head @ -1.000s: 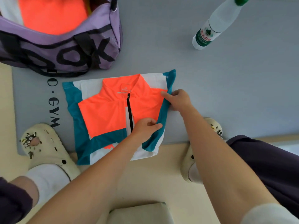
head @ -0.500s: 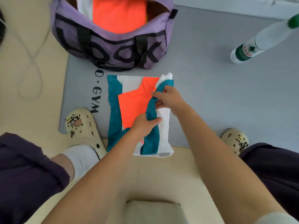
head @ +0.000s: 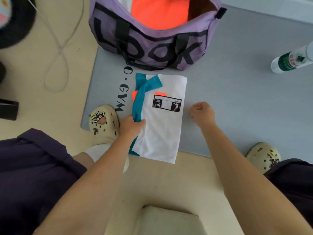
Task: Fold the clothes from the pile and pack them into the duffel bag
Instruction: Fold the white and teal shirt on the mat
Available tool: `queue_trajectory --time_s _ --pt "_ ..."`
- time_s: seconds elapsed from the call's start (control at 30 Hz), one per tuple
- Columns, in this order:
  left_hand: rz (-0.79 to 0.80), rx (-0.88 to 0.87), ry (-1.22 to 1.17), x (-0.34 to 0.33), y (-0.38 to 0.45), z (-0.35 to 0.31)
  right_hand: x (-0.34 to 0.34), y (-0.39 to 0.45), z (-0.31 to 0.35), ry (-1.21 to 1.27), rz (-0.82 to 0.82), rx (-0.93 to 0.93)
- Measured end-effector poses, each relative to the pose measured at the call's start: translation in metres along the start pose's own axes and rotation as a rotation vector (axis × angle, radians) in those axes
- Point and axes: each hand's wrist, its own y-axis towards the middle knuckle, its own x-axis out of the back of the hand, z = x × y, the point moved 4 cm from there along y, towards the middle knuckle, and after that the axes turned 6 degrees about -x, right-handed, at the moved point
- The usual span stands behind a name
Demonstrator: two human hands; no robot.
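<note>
A folded jersey (head: 162, 129) lies on the grey mat, its white back panel with a black label facing up and teal and orange edges showing at its left. My left hand (head: 131, 127) grips the teal edge at the jersey's lower left. My right hand (head: 202, 114) hovers just right of the jersey with curled fingers, holding nothing. The purple duffel bag (head: 152, 46) stands open beyond the jersey, with an orange and white garment (head: 159, 12) inside.
A grey gym mat (head: 237, 99) covers the floor under the jersey and bag. A plastic water bottle (head: 291, 60) lies at the right edge. My feet in cream clogs (head: 103, 123) flank the jersey. A white cable (head: 59, 48) loops at left.
The right side of the jersey was folded over to the left, so the white back now faces up. My right hand let go and drew back to the right. The view shifted.
</note>
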Motion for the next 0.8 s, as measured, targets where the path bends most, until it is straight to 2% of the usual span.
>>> queue_trajectory --time_s 0.13,0.3,0.4,0.47,0.53,0.57,0.6,0.7,0.73,0.77,0.8 --pt "-0.041 -0.015 -0.014 -0.002 -0.003 0.004 -0.027 -0.018 -0.033 -0.056 0.293 -0.094" --pt "-0.061 -0.018 -0.046 0.002 -0.004 0.008 -0.044 -0.036 -0.045 0.026 0.428 -0.145" --pt "0.019 0.029 0.073 0.0 -0.001 0.004 -0.034 -0.035 -0.046 0.141 0.358 -0.1" --pt "0.211 0.071 0.253 -0.003 -0.002 -0.006 -0.021 -0.031 -0.044 0.222 0.277 -0.05" --pt "0.392 0.067 0.478 -0.007 -0.006 -0.023 -0.006 -0.021 -0.042 0.165 0.214 -0.001" --pt "0.398 0.035 0.589 -0.009 -0.007 -0.036 0.002 -0.014 -0.04 0.085 0.205 0.03" --pt "0.324 -0.026 0.697 -0.01 -0.006 -0.051 0.011 -0.006 -0.039 -0.016 0.21 0.063" --pt "-0.123 -0.336 0.854 -0.018 -0.003 -0.114 0.033 0.019 -0.033 -0.203 0.276 0.14" --pt "-0.197 -0.489 0.855 -0.029 -0.002 -0.136 0.04 0.025 -0.029 -0.236 0.3 0.158" --pt "-0.201 -0.654 0.864 -0.044 -0.002 -0.157 0.046 0.031 -0.024 -0.278 0.322 0.182" --pt "-0.139 -0.808 0.897 -0.062 -0.002 -0.175 0.052 0.035 -0.019 -0.329 0.341 0.209"
